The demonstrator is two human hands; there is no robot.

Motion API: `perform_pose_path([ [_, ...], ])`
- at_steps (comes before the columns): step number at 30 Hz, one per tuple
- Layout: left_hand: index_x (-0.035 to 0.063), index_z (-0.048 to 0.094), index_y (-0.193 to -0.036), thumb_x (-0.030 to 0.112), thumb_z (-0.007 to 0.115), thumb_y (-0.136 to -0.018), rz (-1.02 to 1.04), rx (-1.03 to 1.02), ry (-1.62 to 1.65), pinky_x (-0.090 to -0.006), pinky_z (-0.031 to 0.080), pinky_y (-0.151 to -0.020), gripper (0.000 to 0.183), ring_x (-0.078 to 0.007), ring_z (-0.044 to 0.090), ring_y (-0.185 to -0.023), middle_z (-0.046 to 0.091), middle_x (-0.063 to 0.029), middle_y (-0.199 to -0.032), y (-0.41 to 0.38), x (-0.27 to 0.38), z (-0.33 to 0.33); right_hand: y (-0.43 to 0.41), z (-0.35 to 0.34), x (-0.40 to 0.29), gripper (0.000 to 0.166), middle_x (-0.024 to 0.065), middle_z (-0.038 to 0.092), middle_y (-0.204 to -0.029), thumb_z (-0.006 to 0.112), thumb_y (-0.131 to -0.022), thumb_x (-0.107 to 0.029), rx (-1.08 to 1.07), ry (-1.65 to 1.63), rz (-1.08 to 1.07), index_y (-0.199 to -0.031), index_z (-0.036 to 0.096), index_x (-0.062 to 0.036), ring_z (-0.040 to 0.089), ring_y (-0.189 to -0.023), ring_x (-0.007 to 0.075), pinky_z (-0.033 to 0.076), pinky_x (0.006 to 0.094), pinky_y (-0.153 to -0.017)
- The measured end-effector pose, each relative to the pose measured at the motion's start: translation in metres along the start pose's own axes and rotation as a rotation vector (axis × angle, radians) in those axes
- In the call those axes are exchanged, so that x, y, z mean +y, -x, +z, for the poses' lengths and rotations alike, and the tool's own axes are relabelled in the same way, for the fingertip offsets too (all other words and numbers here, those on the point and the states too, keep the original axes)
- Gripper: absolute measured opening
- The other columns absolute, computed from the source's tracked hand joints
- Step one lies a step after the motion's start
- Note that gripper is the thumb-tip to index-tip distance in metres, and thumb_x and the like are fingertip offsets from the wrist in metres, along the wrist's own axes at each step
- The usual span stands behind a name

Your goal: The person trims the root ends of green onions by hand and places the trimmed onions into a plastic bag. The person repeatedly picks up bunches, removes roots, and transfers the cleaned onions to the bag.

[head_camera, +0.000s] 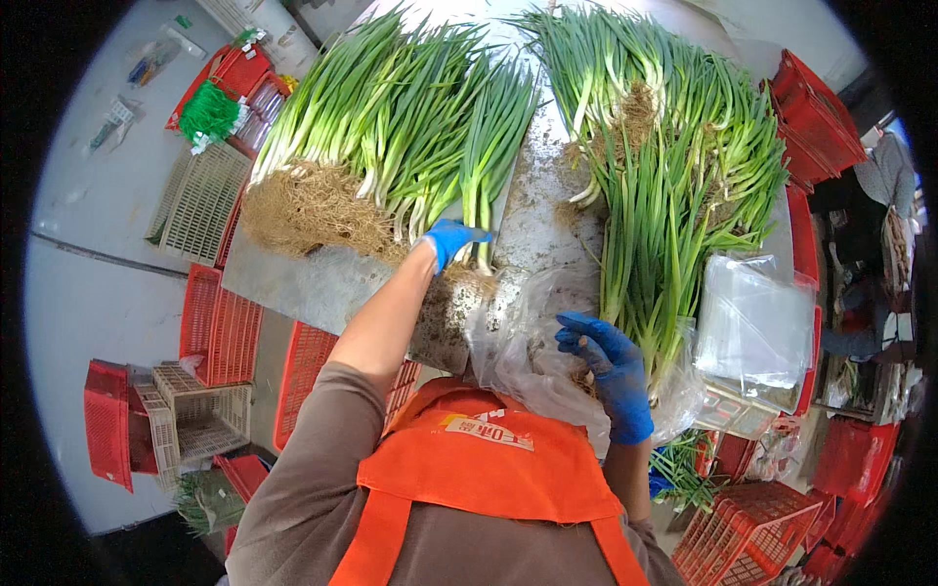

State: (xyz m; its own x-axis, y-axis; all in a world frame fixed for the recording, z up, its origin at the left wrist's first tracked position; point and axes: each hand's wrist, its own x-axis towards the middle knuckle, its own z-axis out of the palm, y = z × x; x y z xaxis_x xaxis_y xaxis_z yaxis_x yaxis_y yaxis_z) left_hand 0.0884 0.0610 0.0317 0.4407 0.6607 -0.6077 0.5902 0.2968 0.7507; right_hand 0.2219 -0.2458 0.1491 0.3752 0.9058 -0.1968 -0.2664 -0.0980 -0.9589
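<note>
My left hand (pixel 453 243), in a blue glove, reaches over the metal table (pixel 330 282) and is closed round the white lower stalks of a bunch of green onions (pixel 487 157). Left of it lies a wide row of green onions (pixel 366 110) with brown roots towards me. My right hand (pixel 597 348), in a dirty blue glove, is raised above crumpled clear plastic film (pixel 542 344), its fingers apart and nothing between them. Just right of it, a long bunch of green onions (pixel 652 242) has its root ends on the plastic. Behind that bunch is a larger pile (pixel 733 117).
A stack of clear plastic bags (pixel 758 322) lies on a box at the table's right side. Red crates (pixel 813 124) stand beyond the right edge. More crates (pixel 238 329) stand on the floor at the left. Loose soil and root bits cover the table's middle.
</note>
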Motion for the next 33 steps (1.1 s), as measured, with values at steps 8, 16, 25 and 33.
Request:
perform_pose_path([
  [8, -0.001, 0.061, -0.102, 0.021, 0.064, -0.085, 0.088, -0.275, 0.659, -0.0274, 0.048, -0.056, 0.028, -0.0151, 0.057, -0.065, 0.062, -0.0079, -0.079, 0.047, -0.003, -0.007, -0.034, 0.029, 0.022, 0.025, 0.0074, 0.063, -0.104, 0.051, -0.093, -0.01, -0.19, 0.12, 0.071, -0.115, 0.058, -0.002, 0.06, -0.094, 0.015, 0.047, 0.0283, -0.083],
  [16, 0.0017, 0.052, -0.103, -0.002, 0.065, -0.078, 0.412, -0.033, 0.537, -0.0264, 0.051, -0.067, 0.028, -0.0139, 0.06, -0.077, 0.062, -0.0064, -0.088, 0.103, -0.015, 0.021, -0.135, 0.073, 0.052, 0.031, 0.0085, 0.062, -0.103, 0.056, -0.091, -0.022, 0.01, -0.166, 0.171, -0.116, 0.055, -0.0042, 0.059, -0.095, 0.0183, 0.047, 0.0323, -0.082],
  [25, 0.0054, 0.042, -0.126, 0.002, 0.058, -0.081, 0.572, 0.073, -0.162, -0.0353, 0.047, -0.079, 0.048, -0.0215, 0.058, -0.092, 0.057, -0.012, -0.108, 0.132, -0.043, -0.018, -0.181, 0.118, 0.086, 0.031, 0.0146, 0.062, -0.102, 0.05, -0.093, -0.021, 0.099, -0.735, 0.134, -0.114, 0.051, 0.0021, 0.062, -0.091, 0.027, 0.052, 0.0354, -0.079],
  [33, -0.0007, 0.056, -0.107, 0.019, 0.049, -0.094, 0.44, -0.5, 0.606, -0.0258, 0.048, -0.056, 0.024, -0.0123, 0.056, -0.063, 0.065, -0.0105, -0.088, 0.097, -0.053, -0.018, -0.156, 0.118, 0.06, 0.023, 0.0105, 0.064, -0.101, 0.056, -0.089, -0.012, 0.327, -0.418, 0.022, -0.109, 0.056, -0.0006, 0.063, -0.083, 0.0178, 0.053, 0.0259, -0.072],
])
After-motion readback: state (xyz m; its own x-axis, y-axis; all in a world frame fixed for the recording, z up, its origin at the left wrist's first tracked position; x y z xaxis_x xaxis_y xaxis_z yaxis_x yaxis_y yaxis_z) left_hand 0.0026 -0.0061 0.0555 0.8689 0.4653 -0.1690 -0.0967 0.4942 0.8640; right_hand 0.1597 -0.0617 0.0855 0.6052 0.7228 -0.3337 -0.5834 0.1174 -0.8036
